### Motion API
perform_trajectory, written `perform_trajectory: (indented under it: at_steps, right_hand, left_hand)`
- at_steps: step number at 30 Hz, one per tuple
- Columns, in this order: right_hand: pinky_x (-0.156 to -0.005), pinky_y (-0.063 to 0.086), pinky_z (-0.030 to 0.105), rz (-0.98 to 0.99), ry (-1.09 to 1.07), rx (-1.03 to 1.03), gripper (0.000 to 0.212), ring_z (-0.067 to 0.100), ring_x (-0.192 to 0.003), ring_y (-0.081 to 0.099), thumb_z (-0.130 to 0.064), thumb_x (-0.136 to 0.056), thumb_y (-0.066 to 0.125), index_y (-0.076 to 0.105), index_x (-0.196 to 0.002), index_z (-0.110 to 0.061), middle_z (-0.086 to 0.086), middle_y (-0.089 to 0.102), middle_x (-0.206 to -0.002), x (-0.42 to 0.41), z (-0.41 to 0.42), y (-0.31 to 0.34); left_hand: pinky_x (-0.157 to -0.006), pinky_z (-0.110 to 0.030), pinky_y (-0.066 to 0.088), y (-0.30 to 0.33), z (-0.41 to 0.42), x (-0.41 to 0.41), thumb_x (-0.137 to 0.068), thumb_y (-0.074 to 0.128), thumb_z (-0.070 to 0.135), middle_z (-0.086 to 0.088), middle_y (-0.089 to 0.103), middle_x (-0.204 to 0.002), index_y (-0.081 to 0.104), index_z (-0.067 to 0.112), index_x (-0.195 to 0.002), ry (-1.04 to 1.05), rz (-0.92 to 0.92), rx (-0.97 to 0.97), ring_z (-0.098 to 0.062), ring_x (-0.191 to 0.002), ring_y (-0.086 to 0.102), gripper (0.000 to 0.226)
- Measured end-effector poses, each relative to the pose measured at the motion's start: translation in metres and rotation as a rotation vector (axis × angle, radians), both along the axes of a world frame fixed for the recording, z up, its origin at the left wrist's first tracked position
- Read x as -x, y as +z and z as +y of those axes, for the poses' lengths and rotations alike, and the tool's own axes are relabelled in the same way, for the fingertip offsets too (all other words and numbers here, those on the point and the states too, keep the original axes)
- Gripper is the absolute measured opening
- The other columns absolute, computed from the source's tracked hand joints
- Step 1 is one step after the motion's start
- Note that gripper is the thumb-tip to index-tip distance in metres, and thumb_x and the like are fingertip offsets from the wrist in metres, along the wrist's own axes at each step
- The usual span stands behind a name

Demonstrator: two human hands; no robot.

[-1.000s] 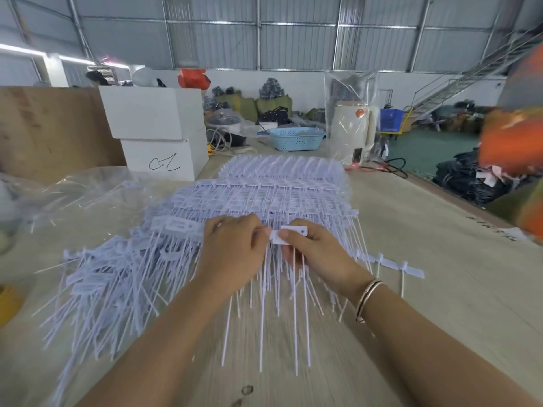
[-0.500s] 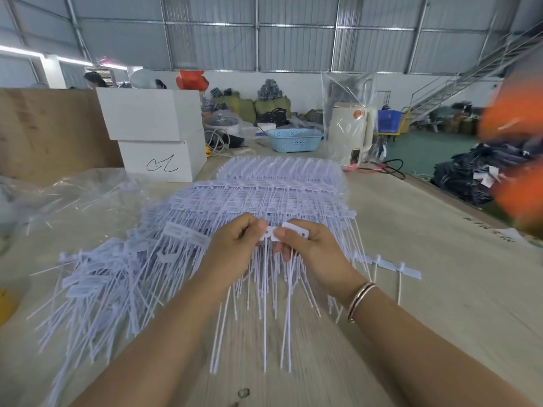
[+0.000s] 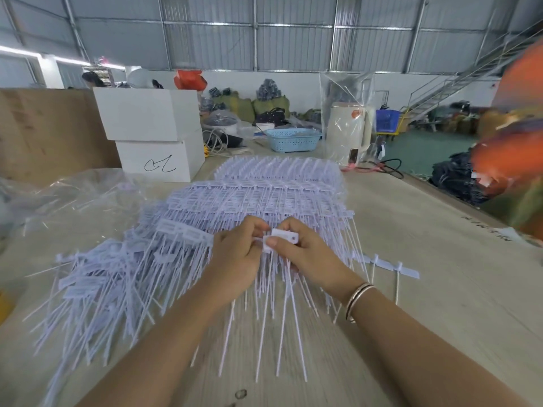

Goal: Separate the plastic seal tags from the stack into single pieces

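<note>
Right hand (image 3: 308, 254) pinching end tag (image 3: 283, 237), left hand (image 3: 238, 257) gripping adjoining strip (image 3: 258, 242); risk: uneven twist tearing tag head, tangling tails in stack (image 3: 264, 201)

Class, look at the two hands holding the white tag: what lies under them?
Under the left hand and right hand, the stack of plastic seal tags rests on the table. The tag heads directly beneath the hands are covered.

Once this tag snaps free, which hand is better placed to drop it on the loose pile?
Probably the left hand: the loose pile lies on its side, so the right hand would have to cross over. But the tag sits mostly in the right hand's pinch.
</note>
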State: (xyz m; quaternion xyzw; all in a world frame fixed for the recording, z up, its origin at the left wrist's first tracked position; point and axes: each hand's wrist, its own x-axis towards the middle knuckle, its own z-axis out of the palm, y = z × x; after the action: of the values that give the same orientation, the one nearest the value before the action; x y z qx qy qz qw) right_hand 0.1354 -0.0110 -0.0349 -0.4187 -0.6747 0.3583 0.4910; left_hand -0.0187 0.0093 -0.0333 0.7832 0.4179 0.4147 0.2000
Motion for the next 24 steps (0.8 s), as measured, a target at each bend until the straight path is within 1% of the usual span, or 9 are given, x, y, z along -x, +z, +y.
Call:
perform_trajectory:
  at_steps: [2, 5, 7, 11, 14, 16, 18, 21, 24]
  right_hand:
    - [-0.047, 0.031, 0.020, 0.017, -0.055, -0.005, 0.014, 0.006, -0.047, 0.034, -0.022, -0.090, 0.062, 0.051, -0.083, -0.020, -0.012, 0.040, -0.053, 0.005, 0.003, -0.002]
    - [-0.051, 0.036, 0.023, -0.010, -0.077, 0.011, 0.021, 0.008, -0.048, 0.041, -0.032, -0.088, 0.063, 0.054, -0.075, -0.018, -0.007, 0.043, -0.054, 0.007, 0.005, -0.005]
    - [-0.050, 0.039, 0.022, -0.014, -0.067, 0.047, 0.033, 0.010, -0.043, 0.048, -0.038, -0.087, 0.064, 0.053, -0.065, -0.016, -0.003, 0.045, -0.048, 0.006, 0.005, -0.006]
    - [-0.053, 0.041, 0.024, 0.024, -0.099, 0.067, 0.035, 0.012, -0.045, 0.051, -0.029, -0.090, 0.062, 0.052, -0.060, -0.015, 0.005, 0.048, -0.053, -0.003, 0.007, -0.005]
    - [-0.054, 0.042, 0.022, 0.023, -0.056, 0.088, 0.032, 0.019, -0.055, 0.052, -0.025, -0.093, 0.059, 0.058, -0.064, -0.010, 0.013, 0.052, -0.062, -0.003, 0.005, -0.005]
    - [-0.052, 0.043, 0.022, 0.019, -0.040, 0.108, 0.028, 0.026, -0.059, 0.054, -0.024, -0.093, 0.058, 0.062, -0.071, -0.007, 0.024, 0.059, -0.072, -0.001, 0.003, -0.004]
    - [-0.051, 0.044, 0.021, 0.021, -0.020, 0.120, 0.031, 0.030, -0.061, 0.054, -0.024, -0.094, 0.056, 0.059, -0.079, 0.003, 0.033, 0.059, -0.082, 0.001, 0.002, -0.002]
    - [-0.050, 0.042, 0.019, 0.031, 0.017, 0.146, 0.029, 0.027, -0.060, 0.052, -0.026, -0.094, 0.054, 0.065, -0.075, -0.007, 0.020, 0.068, -0.076, 0.001, -0.003, 0.004]
    - [-0.054, 0.039, 0.024, -0.002, 0.019, 0.148, 0.034, 0.026, -0.061, 0.049, -0.036, -0.092, 0.057, 0.068, -0.063, -0.022, 0.014, 0.068, -0.071, 0.001, -0.006, 0.006]
  left_hand:
    - [-0.089, -0.048, 0.042, -0.001, -0.001, -0.002, -0.094, 0.040, -0.001, 0.004, 0.058, -0.097, 0.043, 0.029, -0.104, 0.000, -0.050, 0.014, -0.026, -0.093, 0.051, 0.031]
    - [-0.078, -0.027, 0.042, 0.001, -0.002, -0.004, -0.094, 0.038, -0.006, -0.003, 0.057, -0.101, 0.039, 0.021, -0.106, -0.051, -0.143, 0.023, -0.019, -0.086, 0.053, 0.029]
    - [-0.077, -0.021, 0.039, 0.002, -0.002, -0.003, -0.094, 0.039, -0.006, -0.002, 0.055, -0.098, 0.039, 0.017, -0.105, -0.068, -0.163, 0.033, -0.018, -0.087, 0.052, 0.026]
    - [-0.093, -0.026, 0.022, 0.000, 0.002, 0.006, -0.098, 0.042, 0.011, 0.014, 0.055, -0.094, 0.051, 0.023, -0.104, 0.078, 0.078, -0.143, -0.003, -0.092, 0.049, 0.015]
    - [-0.092, -0.024, 0.017, -0.003, 0.005, 0.009, -0.099, 0.036, 0.018, 0.012, 0.055, -0.086, 0.057, 0.022, -0.093, 0.200, 0.362, -0.245, -0.010, -0.091, 0.050, 0.023]
    - [-0.096, -0.027, 0.017, -0.002, 0.004, 0.008, -0.097, 0.031, 0.023, 0.012, 0.052, -0.075, 0.053, 0.023, -0.083, 0.255, 0.431, -0.271, -0.013, -0.083, 0.049, 0.027]
    - [-0.090, -0.027, 0.018, 0.002, 0.003, 0.008, -0.091, 0.027, 0.029, 0.013, 0.048, -0.068, 0.050, 0.024, -0.076, 0.274, 0.419, -0.307, -0.013, -0.076, 0.045, 0.027]
    - [-0.080, -0.028, 0.016, 0.005, 0.001, 0.008, -0.090, 0.029, 0.029, 0.015, 0.040, -0.062, 0.048, 0.026, -0.076, 0.241, 0.363, -0.305, -0.013, -0.073, 0.041, 0.024]
    - [-0.080, -0.029, 0.017, 0.004, -0.001, 0.006, -0.096, 0.046, 0.020, 0.015, 0.043, -0.062, 0.055, 0.024, -0.080, 0.205, 0.266, -0.268, -0.013, -0.075, 0.045, 0.019]
